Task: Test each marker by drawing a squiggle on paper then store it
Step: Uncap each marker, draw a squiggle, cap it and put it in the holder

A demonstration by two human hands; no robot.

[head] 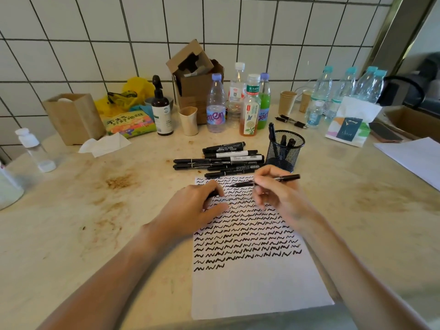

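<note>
Black marker [264, 182] sits pinched in your right hand [277, 191], lying nearly flat above the top of the paper [257, 289]; your left hand [197, 206] curls round something small and dark, probably its cap. The mesh holder [284, 148] stands just beyond. Risk: a bare tip could smear stray ink, or your wrist could smudge fresh squiggles.

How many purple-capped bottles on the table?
2. One clear purple-capped bottle at the bottle cluster's left, before the cardboard box; one green-filled purple-capped bottle at its right, partly behind the tea bottle. None seems hidden.
</note>
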